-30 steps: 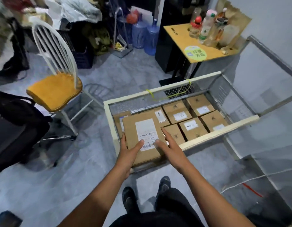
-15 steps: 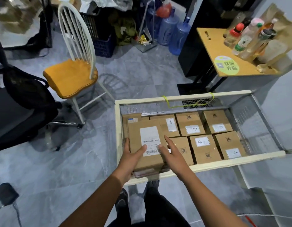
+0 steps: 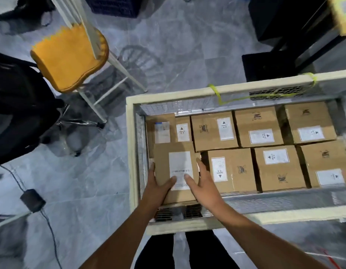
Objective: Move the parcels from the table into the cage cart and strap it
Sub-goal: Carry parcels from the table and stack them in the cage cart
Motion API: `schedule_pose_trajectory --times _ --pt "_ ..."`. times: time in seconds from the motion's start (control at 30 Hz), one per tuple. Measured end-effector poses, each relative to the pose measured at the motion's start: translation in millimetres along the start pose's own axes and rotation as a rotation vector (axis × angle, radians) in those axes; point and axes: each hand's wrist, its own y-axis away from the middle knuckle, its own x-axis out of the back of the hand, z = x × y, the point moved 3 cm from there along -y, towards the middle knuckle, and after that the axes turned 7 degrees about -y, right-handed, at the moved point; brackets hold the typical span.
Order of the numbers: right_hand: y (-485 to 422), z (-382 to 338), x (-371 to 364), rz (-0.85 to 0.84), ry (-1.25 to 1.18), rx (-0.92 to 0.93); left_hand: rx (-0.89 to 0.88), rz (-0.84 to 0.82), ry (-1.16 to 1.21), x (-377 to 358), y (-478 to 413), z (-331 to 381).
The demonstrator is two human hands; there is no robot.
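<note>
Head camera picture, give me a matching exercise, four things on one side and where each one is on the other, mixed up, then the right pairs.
Things:
1. parcel in both hands
2. yellow strap
3. orange-cushioned chair
4. black adapter with cable

Places:
A. on the floor, lower left
B. looped over the far rail of the cage cart
C. near-left corner inside the cart
D. standing on the floor, upper left of the cart

Pairs: 1-C, 2-B, 3-D, 4-A. The left hand and right hand press the parcel's sides.
</note>
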Motion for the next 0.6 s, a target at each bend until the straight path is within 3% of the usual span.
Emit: schedule_pose_trajectory --times 0.2,0.43,0.6 --pt "-61 72 -15 -0.104 -0.018 -0.059 0.024 0.003 -0.012 -15 -63 -60" --pt "-90 124 -40 -0.178 0.032 -0.015 -0.037 0.094 -0.183 -20 -94 -117" --pt "-109 147 -51 -0.216 0.076 -0.008 -0.148 0.211 -0.469 -20 -121 -127"
